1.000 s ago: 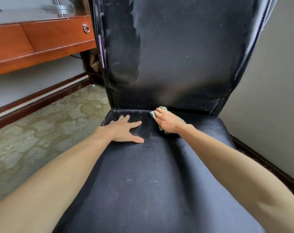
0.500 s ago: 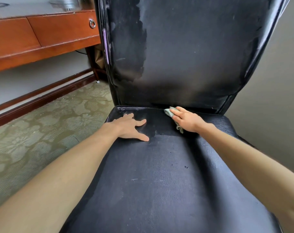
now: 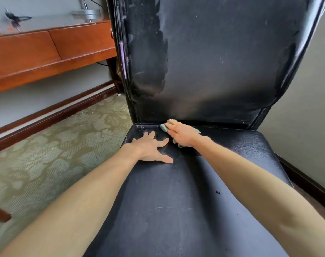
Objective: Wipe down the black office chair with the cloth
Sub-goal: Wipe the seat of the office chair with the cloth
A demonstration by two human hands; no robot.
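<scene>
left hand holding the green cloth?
No, the left hand lies flat and bare on the black leather chair seat; the crumpled green cloth is under the right hand.

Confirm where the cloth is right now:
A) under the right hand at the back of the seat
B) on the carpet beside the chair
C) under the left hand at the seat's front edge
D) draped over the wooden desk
A: the right hand presses the green cloth onto the rear of the seat, just below the backrest, while the left hand lies flat on bare seat beside it.
</scene>
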